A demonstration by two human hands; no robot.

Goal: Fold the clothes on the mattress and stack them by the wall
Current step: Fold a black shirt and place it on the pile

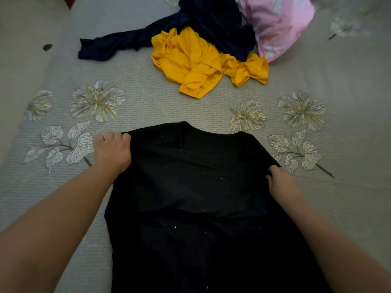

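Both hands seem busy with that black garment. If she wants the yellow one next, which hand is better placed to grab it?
Probably the right hand. The yellow garment lies ahead, slightly right of the black garment. The left hand sits farther left, though further forward. Both grip the black garment's edges, so either must let go first.

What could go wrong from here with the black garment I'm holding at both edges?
1. The left hand and right hand grip the black garment at uneven heights, so a fold made now may come out skewed.
2. The yellow garment lies crumpled just beyond it; a forward fold or slide could snag it.
3. Pale specks of lint show on the black cloth and would get folded inside.
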